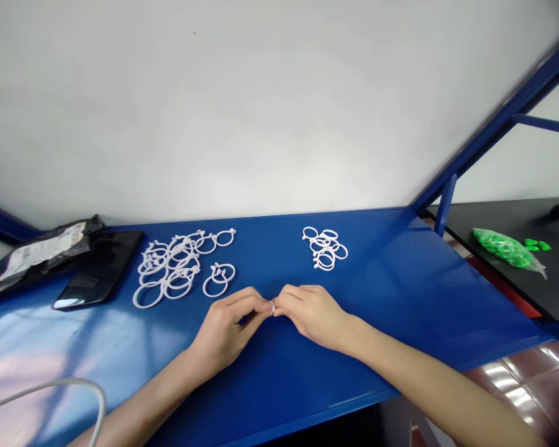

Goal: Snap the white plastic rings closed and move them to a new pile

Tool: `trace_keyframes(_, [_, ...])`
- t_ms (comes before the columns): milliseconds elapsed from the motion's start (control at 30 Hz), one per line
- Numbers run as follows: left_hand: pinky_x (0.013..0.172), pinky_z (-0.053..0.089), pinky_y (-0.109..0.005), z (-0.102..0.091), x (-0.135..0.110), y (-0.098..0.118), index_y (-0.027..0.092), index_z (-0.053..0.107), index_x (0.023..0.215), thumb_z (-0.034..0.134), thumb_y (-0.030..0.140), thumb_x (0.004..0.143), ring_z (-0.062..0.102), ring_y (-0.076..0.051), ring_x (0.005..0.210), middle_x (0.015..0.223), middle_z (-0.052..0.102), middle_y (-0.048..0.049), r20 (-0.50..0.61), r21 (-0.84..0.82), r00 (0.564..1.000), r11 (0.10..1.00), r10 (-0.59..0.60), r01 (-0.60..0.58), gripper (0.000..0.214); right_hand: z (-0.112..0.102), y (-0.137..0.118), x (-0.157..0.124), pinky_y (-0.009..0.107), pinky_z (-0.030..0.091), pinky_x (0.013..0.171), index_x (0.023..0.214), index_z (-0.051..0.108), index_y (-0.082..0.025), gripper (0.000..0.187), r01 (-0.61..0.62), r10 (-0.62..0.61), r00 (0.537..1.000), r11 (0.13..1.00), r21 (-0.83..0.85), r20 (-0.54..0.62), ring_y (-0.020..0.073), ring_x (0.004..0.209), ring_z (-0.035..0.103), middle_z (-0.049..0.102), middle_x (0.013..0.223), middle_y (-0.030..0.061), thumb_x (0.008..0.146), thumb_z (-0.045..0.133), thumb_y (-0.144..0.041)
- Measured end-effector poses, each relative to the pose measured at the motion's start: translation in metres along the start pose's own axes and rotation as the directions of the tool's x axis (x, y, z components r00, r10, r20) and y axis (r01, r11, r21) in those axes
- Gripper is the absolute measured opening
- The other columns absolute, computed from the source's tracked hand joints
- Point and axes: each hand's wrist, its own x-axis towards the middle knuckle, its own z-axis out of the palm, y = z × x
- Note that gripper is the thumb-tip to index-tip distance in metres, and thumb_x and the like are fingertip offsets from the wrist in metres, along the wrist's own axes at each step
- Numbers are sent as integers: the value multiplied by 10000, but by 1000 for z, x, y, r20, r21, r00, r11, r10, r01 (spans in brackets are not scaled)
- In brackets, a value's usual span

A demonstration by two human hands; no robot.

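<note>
A white cable (101, 397) curves at lower left. The left hand (226, 326) and right hand (317, 313) meet, fingers closed in a pinch on a small white piece (273, 308), mostly hidden, over the blue table (279, 385). Beyond lie white rings, a bigger pile (181, 272) leftward, a smaller pile (326, 249) rightward; then the wall (270, 112).

A blue work surface (279, 385) and diagonal blue frame (494, 127), upper right, are suggesting a small workshop or packing area. A labelled parcel bag (46, 251) is lying at left; bagged green pieces (505, 248) are resting at right. Tiled flooring (531, 379) is showing lower right.
</note>
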Motion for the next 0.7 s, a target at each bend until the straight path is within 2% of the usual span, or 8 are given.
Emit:
trace_keyframes(100, [679, 561, -203, -4, 2, -5, 219, 693, 937, 632, 160, 965, 714, -115, 749, 860, 740, 6, 33, 74, 999, 997, 15, -17, 90, -1, 0, 4, 251, 490, 665, 954, 672, -196, 251, -20, 22, 999, 998, 57, -46, 143, 716, 686, 736, 875, 13, 1082, 471, -275])
trace_keyframes(200, [833, 568, -294, -15, 6, -17, 217, 694, 1045, 611, 237, 987, 719, -167, 864, 958, 755, -27, 35, 307, 997, 949, 69, -77, 103, -4, 2, 9, 241, 497, 699, 992, 692, -204, 226, -40, 45, 995, 998, 57, -93, 140, 775, 717, 760, 926, 4, 1073, 519, -324])
trace_keyframes(267, [900, 549, -377, -26, 8, -28, 205, 697, 1090, 595, 296, 994, 701, -224, 932, 998, 748, -59, 1, 510, 999, 859, 43, -37, 167, -10, 8, 10, 239, 493, 702, 980, 703, -202, 238, -96, 92, 986, 995, -20, -139, 142, 784, 723, 765, 926, 9, 1066, 534, -347])
trace_keyframes(367, [875, 539, -443, -42, 10, -45, 177, 710, 1057, 600, 396, 976, 651, -296, 968, 1002, 708, -103, -36, 706, 997, 704, -73, 77, 258, -20, 23, 9, 241, 462, 640, 955, 709, -194, 264, -298, 254, 942, 933, -200, -220, 158, 771, 721, 763, 917, 31, 1065, 529, -353])
trace_keyframes(467, [847, 537, -459, -49, 9, -57, 178, 729, 989, 653, 447, 927, 617, -315, 956, 1002, 669, -115, -3, 775, 988, 624, -156, 101, 287, -30, 37, 7, 252, 435, 579, 1005, 709, -193, 232, -501, 433, 864, 791, -352, -257, 191, 808, 726, 754, 1000, 61, 1061, 526, -326])
trace_keyframes(567, [841, 529, -456, -46, 7, -61, 186, 741, 910, 613, 360, 956, 594, -300, 922, 993, 662, -110, 57, 786, 986, 617, -155, 52, 221, -33, 41, 8, 274, 464, 577, 1091, 703, -179, 206, -575, 539, 814, 689, -442, -218, 228, 845, 726, 719, 1106, 110, 1033, 573, -327])
trace_keyframes(633, [835, 522, -451, -44, 8, -59, 180, 740, 888, 569, 306, 984, 579, -291, 908, 1000, 668, -114, 60, 786, 994, 618, -96, 12, 233, -32, 36, 9, 289, 502, 606, 1155, 692, -171, 242, -580, 555, 808, 687, -437, -199, 253, 911, 725, 690, 1169, 136, 1024, 587, -345])
trace_keyframes(700, [821, 515, -438, -41, 9, -53, 170, 737, 889, 558, 278, 995, 570, -280, 888, 1009, 674, -119, 36, 785, 999, 618, -6, -25, 234, -30, 27, 10, 301, 538, 650, 1221, 672, -177, 286, -566, 534, 823, 741, -362, -192, 261, 983, 717, 674, 1208, 137, 1034, 564, -364])
